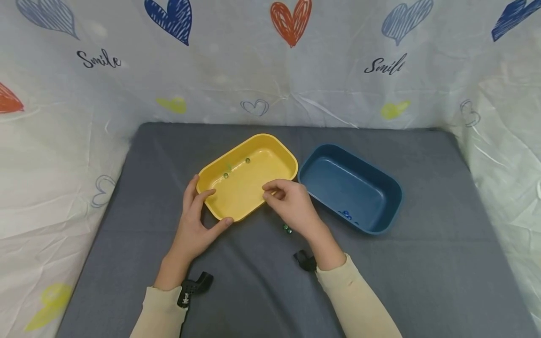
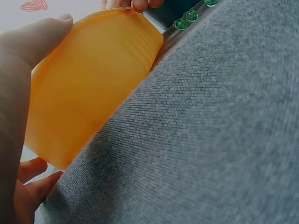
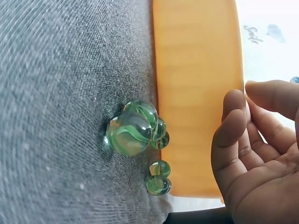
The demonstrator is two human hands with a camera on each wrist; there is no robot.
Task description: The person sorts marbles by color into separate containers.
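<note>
A yellow tray lies slantwise on the cloth with a few green glass marbles in it. My left hand grips its left corner, thumb along the front edge and fingers over the left rim. At the front right rim, my right hand has its fingers curled, and in the left wrist view its fingertips lie over that rim, pinching it. Several green-swirled marbles rest on the cloth beside the tray's front wall, under my right hand.
Right of the yellow tray stands a blue tray, its corner close to the yellow one, with several blue marbles near its front wall. Grey cloth covers the table. Behind hangs a white sheet printed with hearts.
</note>
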